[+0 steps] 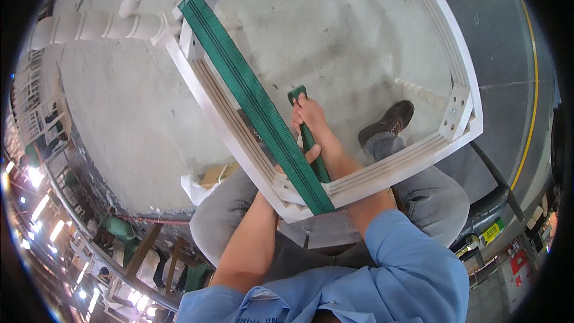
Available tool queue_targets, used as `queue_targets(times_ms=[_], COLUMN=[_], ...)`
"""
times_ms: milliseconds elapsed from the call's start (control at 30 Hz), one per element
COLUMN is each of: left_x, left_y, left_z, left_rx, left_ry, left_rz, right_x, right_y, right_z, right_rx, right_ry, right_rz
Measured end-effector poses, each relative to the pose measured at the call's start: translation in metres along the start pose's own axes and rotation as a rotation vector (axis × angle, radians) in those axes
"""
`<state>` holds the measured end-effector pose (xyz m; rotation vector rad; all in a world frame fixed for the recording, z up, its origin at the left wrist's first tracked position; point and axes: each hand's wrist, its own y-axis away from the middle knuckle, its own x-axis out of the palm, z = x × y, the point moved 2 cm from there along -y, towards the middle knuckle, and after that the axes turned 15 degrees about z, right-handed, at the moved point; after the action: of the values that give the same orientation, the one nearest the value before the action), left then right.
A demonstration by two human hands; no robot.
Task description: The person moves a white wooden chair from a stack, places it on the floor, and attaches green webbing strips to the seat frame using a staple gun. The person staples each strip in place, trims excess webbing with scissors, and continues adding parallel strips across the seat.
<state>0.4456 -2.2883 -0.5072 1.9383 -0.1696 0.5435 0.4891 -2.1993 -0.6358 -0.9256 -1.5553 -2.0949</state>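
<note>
A white wooden chair frame (206, 98) lies across my lap, its seat opening facing up. A green webbing strap (239, 81) with dark stripes runs along the left side of the opening, from the far left corner to the near corner. Inside the opening, my right hand (308, 113) is closed around the loose end of the webbing, which folds over above the fingers. My left hand (313, 153) reaches under the frame at the near corner. Mostly hidden by the taut strap, it shows only a fingertip or thumb beside the loose webbing.
Turned white chair legs (98, 27) stick out at the far left. Below the opening, my dark shoe (391, 121) rests on the grey floor (341, 42). An opened carton (218, 174) with white wrapping stands beside my left knee. A yellow line (534, 84) marks the floor at right.
</note>
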Motion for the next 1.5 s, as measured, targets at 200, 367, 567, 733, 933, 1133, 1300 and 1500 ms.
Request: queue_targets(times_ms=[200, 367, 567, 733, 933, 1133, 1300, 1500], left_x=[-0.013, 0.005, -0.021, -0.025, 0.018, 0.028, 0.022, -0.012], left_y=[0.007, 0.007, 0.004, -0.018, 0.01, 0.012, 0.009, 0.012], left_z=[-0.021, 0.002, 0.029, 0.031, 0.007, 0.014, 0.018, 0.008], left_rx=[-0.308, 0.233, 0.125, 0.158, 0.266, 0.275, 0.131, 0.331], left_ry=[-0.344, 0.181, 0.546, 0.47, 0.206, 0.153, 0.501, 0.388], left_rz=[0.05, -0.007, 0.109, 0.098, 0.163, 0.243, 0.537, 0.235], right_x=[-0.008, -0.005, -0.062, 0.019, 0.008, -0.204, -0.245, -0.173], right_y=[-0.002, 0.031, 0.168, 0.287, 0.569, 0.747, 0.75, 0.722], right_z=[0.001, 0.005, -0.014, 0.029, 0.102, 0.081, 0.054, 0.065], right_rx=[0.025, 0.012, 0.417, 0.685, -0.618, 0.246, -0.219, -0.537], right_ry=[0.127, -0.067, 0.673, 1.741, 0.954, 1.212, 0.835, 1.006], right_rz=[0.133, 0.052, 0.053, 0.003, -0.376, -1.514, -1.358, -1.161])
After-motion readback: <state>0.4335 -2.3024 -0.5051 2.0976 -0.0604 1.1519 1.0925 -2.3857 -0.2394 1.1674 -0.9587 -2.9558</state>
